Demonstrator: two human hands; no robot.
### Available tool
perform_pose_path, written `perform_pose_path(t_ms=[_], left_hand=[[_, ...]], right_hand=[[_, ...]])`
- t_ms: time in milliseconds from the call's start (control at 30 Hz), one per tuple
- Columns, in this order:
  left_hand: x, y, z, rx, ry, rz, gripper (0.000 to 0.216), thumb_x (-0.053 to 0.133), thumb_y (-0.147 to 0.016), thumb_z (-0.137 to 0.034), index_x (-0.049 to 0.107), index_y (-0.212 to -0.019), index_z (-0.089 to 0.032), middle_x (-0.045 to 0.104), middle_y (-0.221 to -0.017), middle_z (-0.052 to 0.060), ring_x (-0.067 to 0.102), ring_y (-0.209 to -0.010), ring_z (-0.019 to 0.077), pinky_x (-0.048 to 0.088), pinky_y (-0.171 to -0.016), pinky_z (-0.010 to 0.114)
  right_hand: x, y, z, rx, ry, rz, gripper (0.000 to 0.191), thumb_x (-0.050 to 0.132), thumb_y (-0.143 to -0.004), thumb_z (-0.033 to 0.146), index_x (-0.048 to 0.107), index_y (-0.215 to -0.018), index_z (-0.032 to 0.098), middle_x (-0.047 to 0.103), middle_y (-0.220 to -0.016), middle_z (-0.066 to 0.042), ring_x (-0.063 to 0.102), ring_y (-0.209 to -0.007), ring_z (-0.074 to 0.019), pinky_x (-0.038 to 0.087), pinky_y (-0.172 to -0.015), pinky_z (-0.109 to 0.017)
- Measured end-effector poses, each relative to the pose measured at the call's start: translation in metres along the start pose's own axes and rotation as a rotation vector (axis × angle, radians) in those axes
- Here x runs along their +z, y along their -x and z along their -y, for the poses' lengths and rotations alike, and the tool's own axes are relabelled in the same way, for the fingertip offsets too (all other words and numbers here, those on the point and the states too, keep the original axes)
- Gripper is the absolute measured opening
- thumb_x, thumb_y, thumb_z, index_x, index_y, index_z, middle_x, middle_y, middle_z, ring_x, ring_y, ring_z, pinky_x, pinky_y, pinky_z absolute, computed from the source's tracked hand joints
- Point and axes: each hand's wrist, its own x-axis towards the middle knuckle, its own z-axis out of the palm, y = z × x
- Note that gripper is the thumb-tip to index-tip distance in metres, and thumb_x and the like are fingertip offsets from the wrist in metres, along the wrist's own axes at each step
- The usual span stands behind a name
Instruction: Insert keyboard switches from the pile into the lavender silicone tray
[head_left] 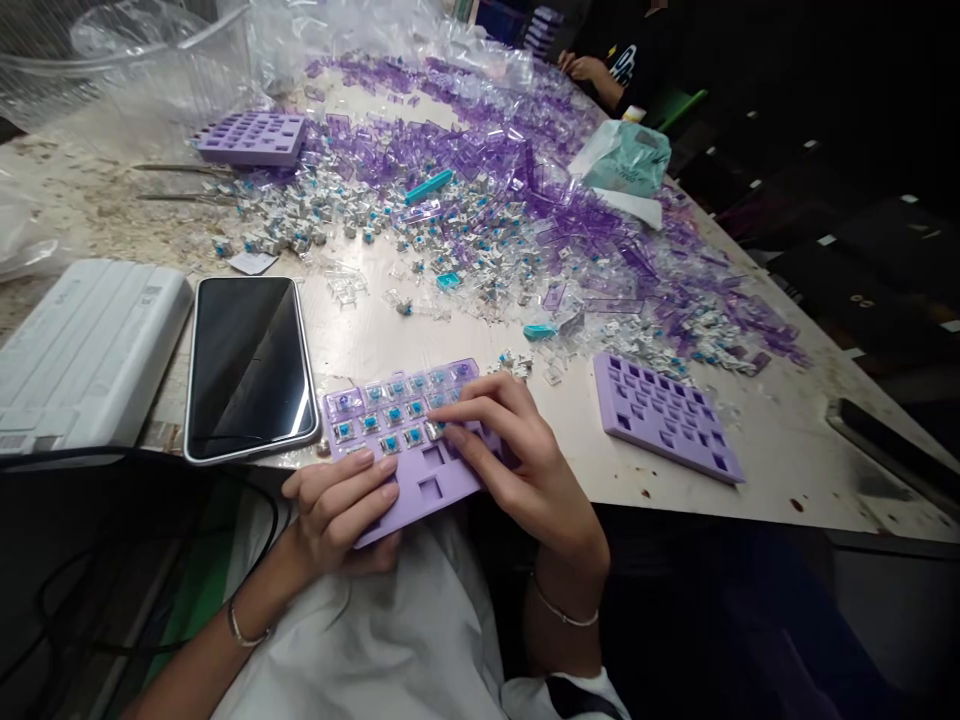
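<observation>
Gripping the near left corner of a purple tray (411, 500), the left hand (341, 510) is pressing its fingers flat on top, clamped on that corner, with the thumb passing underneath. The right hand (525, 455) is reaching over the tray's right part, forefinger and thumb coming close together at one small switch (434, 431); whether they are pinching it or only touching it, I cannot tell. The tray is sitting at the near edge of the table (337, 325), above the lap, and is tilting a little. Blue-centred switches (394, 414) are filling slots in its upper rows, while two square holes are showing bare nearer the body. A phone (251, 360) is lying just left of the tray, and a white ridged block (90, 350) is resting beyond it. To the right, a second tray (645, 435) is lying on the table, and a third tray (251, 157) is standing farther back on the left, near some tweezers (184, 168). Loose switches (472, 245) and clear purple pieces (517, 170) are spreading across the middle. A teal packet (630, 155) is lying at the far right, and another person's hands (583, 68) are working beyond it.
</observation>
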Motion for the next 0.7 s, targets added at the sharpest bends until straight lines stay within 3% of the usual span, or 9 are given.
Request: perform_pose_path(t_ms=[233,467,700], left_hand=[[0.000,-0.001,-0.003,-0.021,0.008,0.000,0.020,0.049,-0.090,-0.030,0.057,-0.107,-0.023,0.071,-0.089,0.001,0.062,-0.089,0.0171,0.041,-0.070,0.033],[-0.025,-0.024,-0.019,-0.158,0.056,0.229,0.024,0.045,-0.095,-0.031,0.058,-0.105,-0.015,0.071,-0.101,0.009,0.060,-0.101,0.0231,0.040,-0.079,0.040],[-0.028,-0.045,-0.030,-0.246,-0.028,0.395,0.026,0.053,-0.094,-0.030,0.062,-0.115,-0.016,0.070,-0.117,0.008,0.058,-0.090,0.0207,0.032,-0.080,0.039]], right_hand=[[0.002,0.001,0.000,-0.050,0.073,0.013,0.022,0.048,-0.095,0.012,0.058,-0.107,0.028,0.049,-0.093,-0.004,0.050,-0.095,-0.0206,0.043,-0.085,-0.041],[0.005,0.001,-0.001,-0.063,0.123,-0.012,0.024,0.045,-0.095,0.009,0.057,-0.106,0.026,0.047,-0.093,-0.004,0.048,-0.091,-0.0203,0.044,-0.080,-0.038],[0.008,0.003,0.002,-0.076,0.174,-0.036,0.026,0.044,-0.095,0.008,0.055,-0.109,0.026,0.048,-0.095,-0.005,0.047,-0.090,-0.0209,0.044,-0.078,-0.038]])
